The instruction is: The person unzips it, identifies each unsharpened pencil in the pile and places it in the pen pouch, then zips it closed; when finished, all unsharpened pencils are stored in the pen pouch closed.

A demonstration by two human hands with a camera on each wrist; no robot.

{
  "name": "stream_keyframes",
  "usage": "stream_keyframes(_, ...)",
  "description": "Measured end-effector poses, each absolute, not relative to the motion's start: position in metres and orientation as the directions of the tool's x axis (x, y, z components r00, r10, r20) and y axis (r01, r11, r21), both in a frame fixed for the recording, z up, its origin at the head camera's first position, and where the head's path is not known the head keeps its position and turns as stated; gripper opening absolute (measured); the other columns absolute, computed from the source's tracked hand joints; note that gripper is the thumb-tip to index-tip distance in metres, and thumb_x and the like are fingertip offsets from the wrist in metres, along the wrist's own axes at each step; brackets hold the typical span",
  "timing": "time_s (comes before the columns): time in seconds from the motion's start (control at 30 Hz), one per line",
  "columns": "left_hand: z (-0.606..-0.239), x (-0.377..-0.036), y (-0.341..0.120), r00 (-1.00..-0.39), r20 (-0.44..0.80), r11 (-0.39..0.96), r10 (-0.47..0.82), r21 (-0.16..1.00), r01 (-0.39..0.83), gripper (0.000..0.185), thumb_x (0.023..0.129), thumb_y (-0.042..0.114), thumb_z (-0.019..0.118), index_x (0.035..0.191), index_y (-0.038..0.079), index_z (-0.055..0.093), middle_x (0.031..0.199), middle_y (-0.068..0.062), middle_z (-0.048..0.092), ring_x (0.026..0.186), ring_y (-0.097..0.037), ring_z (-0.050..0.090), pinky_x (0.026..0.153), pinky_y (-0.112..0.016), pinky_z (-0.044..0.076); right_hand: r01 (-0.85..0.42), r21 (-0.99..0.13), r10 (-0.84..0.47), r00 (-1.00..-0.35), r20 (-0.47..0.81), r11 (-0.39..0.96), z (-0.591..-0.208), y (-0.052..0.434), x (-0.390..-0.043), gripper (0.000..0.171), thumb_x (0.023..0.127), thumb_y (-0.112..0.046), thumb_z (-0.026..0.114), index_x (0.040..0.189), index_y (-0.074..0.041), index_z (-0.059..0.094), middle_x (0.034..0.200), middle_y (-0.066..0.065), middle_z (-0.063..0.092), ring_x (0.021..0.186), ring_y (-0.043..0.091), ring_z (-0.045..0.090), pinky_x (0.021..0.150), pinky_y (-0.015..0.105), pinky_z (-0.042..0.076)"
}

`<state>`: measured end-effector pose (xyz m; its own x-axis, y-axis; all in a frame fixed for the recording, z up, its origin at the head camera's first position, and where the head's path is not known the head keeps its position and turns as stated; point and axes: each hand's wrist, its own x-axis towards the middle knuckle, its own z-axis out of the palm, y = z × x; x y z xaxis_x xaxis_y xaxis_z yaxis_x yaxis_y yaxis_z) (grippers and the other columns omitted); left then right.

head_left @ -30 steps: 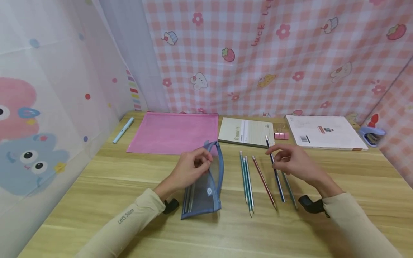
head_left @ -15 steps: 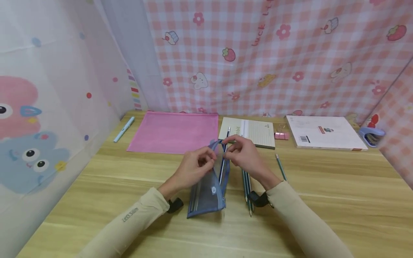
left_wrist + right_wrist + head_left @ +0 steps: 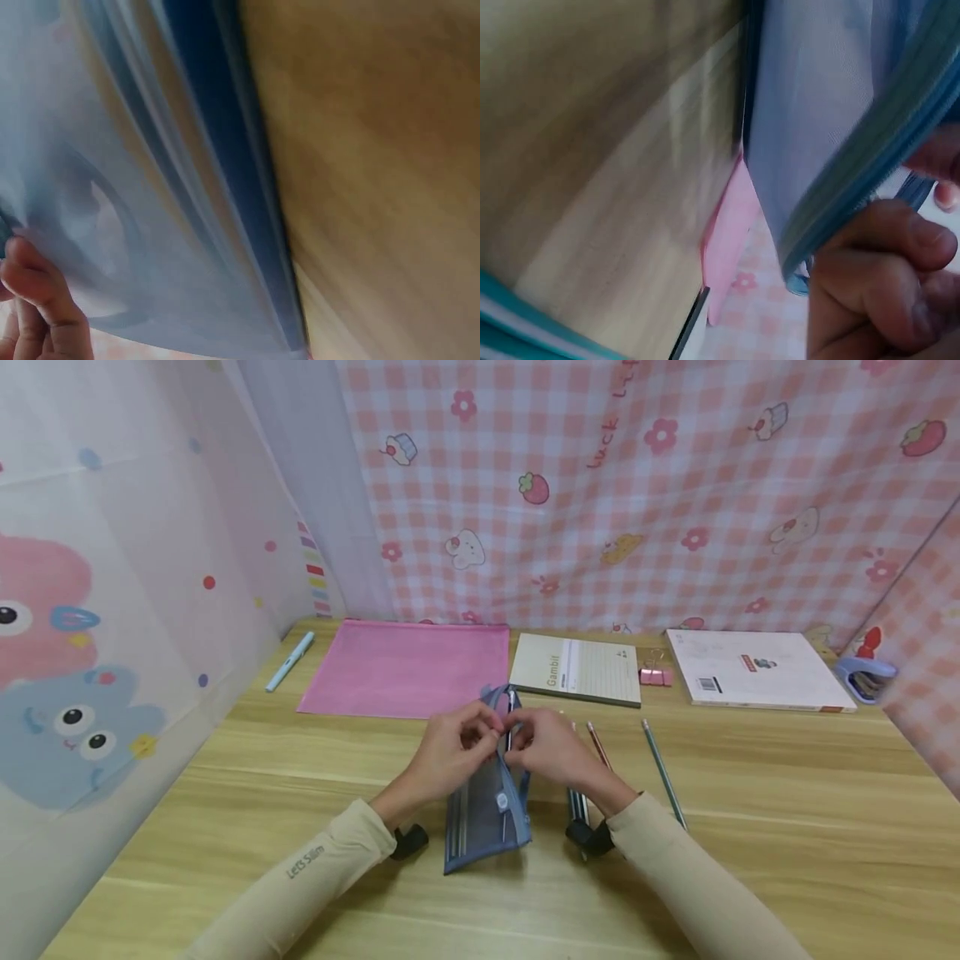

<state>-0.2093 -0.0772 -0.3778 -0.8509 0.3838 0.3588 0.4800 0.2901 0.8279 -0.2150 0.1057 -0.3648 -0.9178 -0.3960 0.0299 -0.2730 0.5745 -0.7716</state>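
A blue mesh zip pencil pouch (image 3: 480, 835) is held up on its side above the table, its zipped mouth parted. My left hand (image 3: 453, 756) pinches one side of the mouth; in the left wrist view its fingers (image 3: 45, 292) lie at the sheer wall, with long pencil shapes along the pouch's edge. My right hand (image 3: 555, 752) pinches a dark pencil (image 3: 512, 700) that stands mostly inside the pouch, its top end showing above the fingers. In the right wrist view the zip edge (image 3: 870, 157) runs past the curled right fingers (image 3: 877, 277).
Right of the pouch lie teal pencils (image 3: 577, 806), a red pencil (image 3: 597, 743) and a green pencil (image 3: 663, 772). Along the back are a light blue pen (image 3: 290, 662), a pink folder (image 3: 405, 668), a notebook (image 3: 600, 670), a pink binder clip (image 3: 656, 677), a white book (image 3: 757, 668) and a purple tape dispenser (image 3: 866, 678).
My right hand has brought the dark pencil left from the table to the pouch and lowered it through the mouth. My left hand keeps its pinch, shifting slightly right with the pouch.
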Motion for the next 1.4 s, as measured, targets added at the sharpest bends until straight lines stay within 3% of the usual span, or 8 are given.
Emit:
stream_keyframes(0.17,-0.378,-0.210,-0.074,-0.852,0.346,0.304,0.392,0.825,0.476,0.008,0.092,0.002,0.060,0.096,0.002,0.066,0.072,-0.011,0.068,0.061,-0.006,0.055,0.055,-0.019,0.047,-0.350,-0.741,-0.517,-0.856,0.003,0.573,-0.370,0.107,-0.223,0.028,0.080,0.003,0.061,0.107,0.002,0.065,0.076,0.005,0.062,0.066,0.010,0.052,0.056,0.022,0.040)
stream_keyframes(0.3,-0.378,-0.211,-0.074,-0.846,0.345,0.301,0.406,0.824,0.480,0.008,0.092,0.001,0.059,0.097,0.001,0.066,0.072,-0.012,0.067,0.061,-0.008,0.056,0.054,-0.019,0.047,-0.407,-0.713,-0.555,-0.831,0.031,0.571,-0.370,0.110,-0.224,0.023,0.084,0.001,0.058,0.106,-0.001,0.066,0.078,0.005,0.063,0.067,0.010,0.052,0.056,0.023,0.042)
stream_keyframes(0.57,-0.377,-0.213,-0.084,-0.861,0.336,0.323,0.381,0.825,0.464,0.011,0.095,0.005,0.056,0.102,0.005,0.065,0.076,-0.010,0.068,0.066,-0.018,0.064,0.059,-0.022,0.053,-0.407,-0.752,-0.505,-0.856,0.116,0.518,-0.355,0.128,-0.209,0.011,0.094,-0.014,0.065,0.103,-0.010,0.070,0.077,0.004,0.067,0.062,0.010,0.053,0.055,0.023,0.042)
stream_keyframes(0.7,-0.376,-0.215,-0.087,-0.865,0.349,0.323,0.361,0.823,0.467,0.011,0.095,0.005,0.057,0.100,0.006,0.066,0.075,-0.009,0.068,0.065,-0.014,0.064,0.060,-0.023,0.053,-0.452,-0.737,-0.556,-0.822,0.125,0.502,-0.358,0.140,-0.191,0.002,0.093,-0.012,0.067,0.093,-0.010,0.066,0.078,0.002,0.066,0.063,0.007,0.052,0.056,0.021,0.042)
stream_keyframes(0.77,-0.375,-0.216,-0.088,-0.864,0.357,0.319,0.354,0.822,0.471,0.010,0.095,0.005,0.057,0.100,0.005,0.066,0.075,-0.009,0.068,0.064,-0.012,0.063,0.059,-0.023,0.053,-0.460,-0.744,-0.585,-0.802,0.115,0.484,-0.362,0.143,-0.181,0.006,0.093,-0.013,0.067,0.090,-0.011,0.063,0.081,0.002,0.065,0.064,0.005,0.054,0.056,0.021,0.045)
stream_keyframes(1.07,-0.369,-0.218,-0.089,-0.859,0.390,0.305,0.332,0.817,0.489,0.008,0.095,0.005,0.058,0.097,0.007,0.065,0.074,-0.009,0.069,0.062,-0.014,0.063,0.054,-0.024,0.053,-0.269,-0.936,-0.708,-0.706,0.030,0.229,-0.372,0.134,-0.155,0.021,0.094,-0.013,0.068,0.097,0.000,0.052,0.088,0.005,0.061,0.063,0.010,0.064,0.062,0.025,0.055)
stream_keyframes(1.2,-0.370,-0.219,-0.089,-0.863,0.388,0.298,0.324,0.824,0.482,0.008,0.095,0.005,0.058,0.097,0.007,0.065,0.075,-0.009,0.069,0.062,-0.012,0.063,0.056,-0.024,0.054,-0.289,-0.933,-0.662,-0.746,0.078,0.215,-0.376,0.127,-0.151,0.024,0.088,-0.010,0.074,0.097,-0.001,0.053,0.086,0.004,0.061,0.058,0.004,0.057,0.057,0.022,0.049)
stream_keyframes(1.4,-0.371,-0.220,-0.091,-0.867,0.384,0.304,0.317,0.825,0.476,0.009,0.095,0.005,0.057,0.098,0.007,0.065,0.075,-0.010,0.068,0.063,-0.018,0.064,0.056,-0.024,0.053,-0.487,-0.766,-0.515,-0.823,0.241,0.419,-0.377,0.121,-0.143,0.021,0.082,-0.002,0.076,0.084,-0.013,0.057,0.071,-0.004,0.058,0.054,-0.002,0.046,0.048,0.018,0.040)
